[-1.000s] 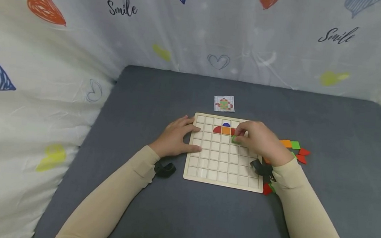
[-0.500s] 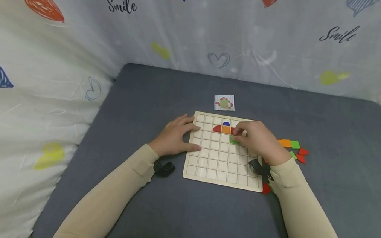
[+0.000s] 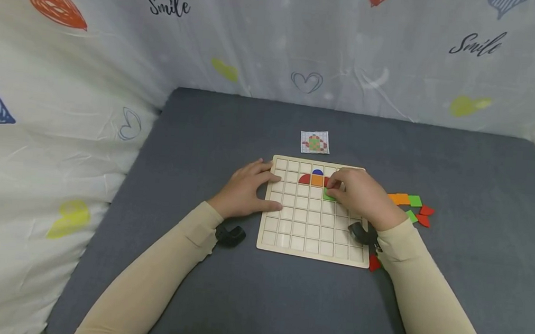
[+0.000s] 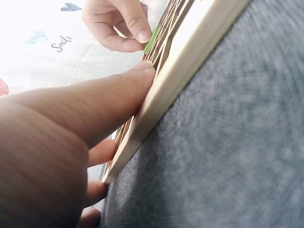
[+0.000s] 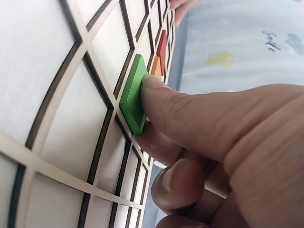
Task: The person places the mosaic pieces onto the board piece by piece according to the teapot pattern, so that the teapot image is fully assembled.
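A pale wooden grid board [image 3: 291, 227] lies on the dark table. My left hand [image 3: 246, 189] rests at its left edge, thumb and fingers spread; the left wrist view shows the thumb [image 4: 109, 95] on the rim. Over the board's upper right, my right hand [image 3: 365, 197] pinches a green square tile [image 5: 134, 97] between thumb and fingers. That tile is slightly raised from the grid in the right wrist view. Beside it sit an orange square tile [image 3: 317, 180], a rounded red tile [image 3: 304, 179] and a blue half-round tile [image 3: 317, 172]. Another red tile is partly hidden by my right fingers.
A small picture card [image 3: 314, 142] with a coloured grid pattern lies behind the board. Right of the board are loose orange tiles [image 3: 399, 198], green tiles [image 3: 414, 201] and red tiles [image 3: 424, 220], partly hidden by my right arm. A patterned curtain [image 3: 278, 40] hangs behind.
The head view has shifted slightly. Both hands stay nearly in place, with the right fingers still at the green tile over the same part of the board.
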### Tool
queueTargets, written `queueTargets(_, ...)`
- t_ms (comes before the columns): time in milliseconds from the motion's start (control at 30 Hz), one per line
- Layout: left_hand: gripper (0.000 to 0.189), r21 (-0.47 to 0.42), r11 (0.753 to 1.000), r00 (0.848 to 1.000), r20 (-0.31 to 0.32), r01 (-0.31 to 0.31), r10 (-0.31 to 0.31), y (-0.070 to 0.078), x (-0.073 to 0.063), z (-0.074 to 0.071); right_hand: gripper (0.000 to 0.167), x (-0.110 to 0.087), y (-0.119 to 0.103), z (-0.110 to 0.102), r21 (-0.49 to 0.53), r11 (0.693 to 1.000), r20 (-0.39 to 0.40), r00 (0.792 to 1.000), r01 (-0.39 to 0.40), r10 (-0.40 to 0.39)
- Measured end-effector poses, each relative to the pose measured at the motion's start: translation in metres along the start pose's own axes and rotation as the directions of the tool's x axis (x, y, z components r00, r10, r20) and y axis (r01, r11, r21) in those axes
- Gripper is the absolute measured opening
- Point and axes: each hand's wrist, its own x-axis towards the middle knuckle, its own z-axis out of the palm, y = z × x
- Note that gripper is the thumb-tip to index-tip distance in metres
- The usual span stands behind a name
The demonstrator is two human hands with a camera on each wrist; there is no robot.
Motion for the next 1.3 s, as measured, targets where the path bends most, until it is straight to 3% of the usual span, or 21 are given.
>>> queueTargets(433, 0.075, 0.003, 1.0, 1.0, -0.014, 0.011, -0.011, 0.0, -0.002, -0.006, 0.006, 0.005, 0.001, -0.004, -0.014, 1.0, -0.001, 1.0, -0.003, 0.002)
queueTargets(1000, 0.074, -0.012, 1.0, 1.0, 0.01, 0.0, 0.0, 0.001, -0.004, 0.002, 0.022, -0.023, 0.027, -0.037, 0.008, 0.99, 0.068, 0.988, -0.141, 0.14)
queueTargets(1300, 0.074, -0.007, 1.0, 1.0, 0.003, -0.003, 0.003, -0.001, -0.003, 0.001, 0.027, -0.03, 0.043, -0.048, -0.015, 0.99, 0.06, 0.988, -0.143, 0.144)
